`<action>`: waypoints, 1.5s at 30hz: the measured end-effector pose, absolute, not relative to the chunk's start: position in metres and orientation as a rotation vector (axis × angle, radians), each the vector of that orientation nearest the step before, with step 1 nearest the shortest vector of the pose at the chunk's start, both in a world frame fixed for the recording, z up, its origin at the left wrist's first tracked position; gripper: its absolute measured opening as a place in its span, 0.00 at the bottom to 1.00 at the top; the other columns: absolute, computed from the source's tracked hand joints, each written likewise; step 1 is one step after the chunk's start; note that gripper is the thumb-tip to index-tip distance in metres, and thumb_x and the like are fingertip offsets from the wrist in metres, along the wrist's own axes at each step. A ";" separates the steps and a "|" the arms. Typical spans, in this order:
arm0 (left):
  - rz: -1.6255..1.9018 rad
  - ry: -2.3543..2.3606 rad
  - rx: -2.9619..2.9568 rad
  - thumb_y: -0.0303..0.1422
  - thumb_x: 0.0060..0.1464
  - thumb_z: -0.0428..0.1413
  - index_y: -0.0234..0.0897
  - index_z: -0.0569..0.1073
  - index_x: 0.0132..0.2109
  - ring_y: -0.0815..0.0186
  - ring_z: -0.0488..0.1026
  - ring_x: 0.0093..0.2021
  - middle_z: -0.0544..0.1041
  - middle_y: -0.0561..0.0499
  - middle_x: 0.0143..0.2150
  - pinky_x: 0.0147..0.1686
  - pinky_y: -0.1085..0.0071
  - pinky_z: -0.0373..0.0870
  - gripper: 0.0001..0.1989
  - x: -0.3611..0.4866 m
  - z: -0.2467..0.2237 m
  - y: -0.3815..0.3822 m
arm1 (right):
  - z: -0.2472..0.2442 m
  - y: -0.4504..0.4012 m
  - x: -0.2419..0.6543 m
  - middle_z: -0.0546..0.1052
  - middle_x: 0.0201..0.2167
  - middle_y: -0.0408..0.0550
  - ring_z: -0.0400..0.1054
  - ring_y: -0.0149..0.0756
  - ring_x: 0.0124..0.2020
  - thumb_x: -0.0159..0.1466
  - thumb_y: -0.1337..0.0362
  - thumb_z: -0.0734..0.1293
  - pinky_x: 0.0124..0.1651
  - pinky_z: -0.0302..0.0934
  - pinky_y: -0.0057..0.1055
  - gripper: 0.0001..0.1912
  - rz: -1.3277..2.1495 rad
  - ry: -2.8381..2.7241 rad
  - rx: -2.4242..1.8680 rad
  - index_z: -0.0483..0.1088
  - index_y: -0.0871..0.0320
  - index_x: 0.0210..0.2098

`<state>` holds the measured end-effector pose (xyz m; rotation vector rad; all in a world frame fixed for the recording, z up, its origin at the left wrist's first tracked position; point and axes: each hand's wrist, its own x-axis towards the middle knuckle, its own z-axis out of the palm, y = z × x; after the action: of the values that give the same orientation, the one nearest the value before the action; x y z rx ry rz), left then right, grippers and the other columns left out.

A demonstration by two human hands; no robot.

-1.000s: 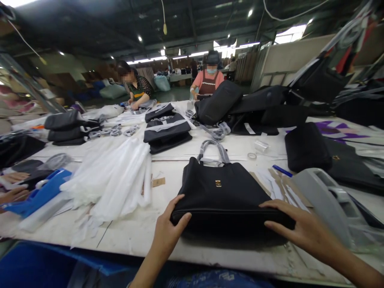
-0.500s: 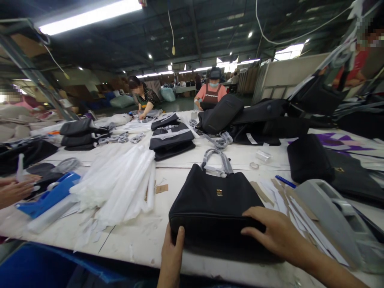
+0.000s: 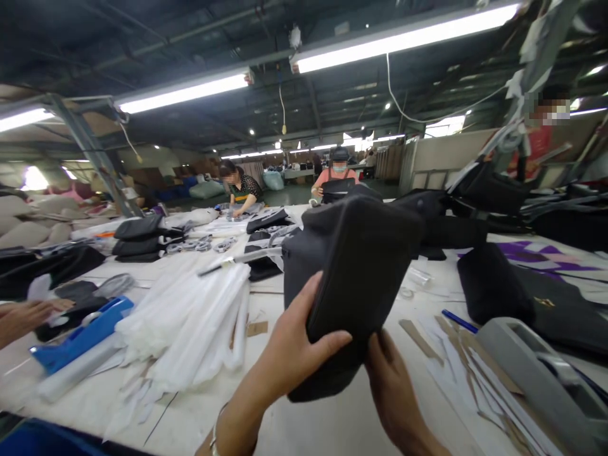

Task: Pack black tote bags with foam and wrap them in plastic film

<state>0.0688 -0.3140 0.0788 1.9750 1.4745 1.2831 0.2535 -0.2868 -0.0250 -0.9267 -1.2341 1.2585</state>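
Observation:
A black handbag point(image 3: 365, 278) is held up off the table, tilted, with its flat bottom panel turned toward me. Its wrapped handles point(image 3: 259, 254) point away to the left. My left hand point(image 3: 304, 335) grips the bag's left side, thumb across the bottom panel. At the lower right edge, my right hand point(image 3: 392, 380) has its fingers closed against the bag, partly hidden behind it. The gold clasp is out of sight in this position.
White wrapping sheets point(image 3: 190, 329) lie left of the bag, beside a blue tape dispenser point(image 3: 83, 335). A grey tape dispenser point(image 3: 541, 373) and paper strips point(image 3: 475, 361) are on the right. A co-worker's hand point(image 3: 31, 316) is at far left. Black bags point(image 3: 137, 237) are stacked farther back.
The handbag has been lifted from the table and turned, bottom toward me. My left hand moved up its side; my right hand shifted left to its lower edge. The view has tilted upward.

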 end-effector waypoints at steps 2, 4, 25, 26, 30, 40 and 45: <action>0.920 1.550 2.148 0.42 0.52 0.63 0.49 0.59 0.68 0.52 0.63 0.65 0.64 0.49 0.68 0.65 0.55 0.59 0.39 0.063 0.062 -0.317 | -0.047 -0.311 0.257 0.80 0.45 0.51 0.74 0.45 0.46 0.62 0.46 0.66 0.50 0.69 0.38 0.26 1.505 -1.612 -0.936 0.72 0.55 0.53; 0.617 1.497 2.254 0.39 0.54 0.62 0.51 0.61 0.66 0.54 0.66 0.63 0.67 0.50 0.66 0.63 0.57 0.62 0.34 0.056 0.042 -0.319 | -0.055 -0.332 0.272 0.82 0.40 0.48 0.76 0.44 0.41 0.59 0.47 0.69 0.46 0.70 0.33 0.23 1.673 -2.019 -0.800 0.77 0.53 0.47; 1.439 1.985 0.990 0.51 0.60 0.52 0.43 0.56 0.69 0.53 0.55 0.69 0.61 0.46 0.69 0.68 0.56 0.52 0.35 0.023 -0.069 -0.419 | -0.076 -0.289 0.370 0.76 0.54 0.54 0.75 0.53 0.47 0.56 0.44 0.70 0.51 0.71 0.45 0.40 0.769 -1.912 -1.481 0.63 0.54 0.63; 1.428 1.966 1.030 0.51 0.59 0.53 0.42 0.57 0.68 0.53 0.54 0.70 0.61 0.47 0.69 0.68 0.56 0.51 0.35 0.024 -0.068 -0.418 | -0.074 -0.295 0.377 0.76 0.55 0.53 0.75 0.53 0.48 0.56 0.44 0.71 0.50 0.72 0.44 0.39 0.769 -1.954 -1.474 0.63 0.52 0.63; 1.353 1.905 1.187 0.50 0.58 0.55 0.39 0.57 0.68 0.53 0.52 0.70 0.60 0.45 0.69 0.69 0.56 0.47 0.36 0.023 -0.072 -0.414 | -0.070 -0.310 0.396 0.67 0.63 0.49 0.64 0.53 0.61 0.59 0.44 0.68 0.60 0.64 0.46 0.39 0.728 -2.029 -1.452 0.58 0.49 0.66; 1.169 1.936 1.265 0.48 0.61 0.50 0.44 0.65 0.65 0.53 0.54 0.70 0.63 0.47 0.68 0.68 0.50 0.47 0.28 0.014 -0.044 -0.403 | -0.011 -0.269 0.379 0.80 0.47 0.50 0.72 0.53 0.51 0.65 0.41 0.57 0.52 0.65 0.45 0.28 0.866 -2.185 -1.588 0.77 0.52 0.47; 1.024 1.886 1.779 0.44 0.60 0.54 0.46 0.73 0.58 0.54 0.66 0.63 0.71 0.49 0.62 0.63 0.56 0.62 0.20 0.011 0.003 -0.358 | 0.010 -0.255 0.353 0.82 0.35 0.53 0.75 0.51 0.39 0.65 0.42 0.58 0.43 0.64 0.41 0.27 0.735 -2.358 -1.619 0.80 0.53 0.36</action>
<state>0.0111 -0.3578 0.0029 1.7791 1.8864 1.0240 0.3528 -0.2552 0.0095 -1.6187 -2.3581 0.7346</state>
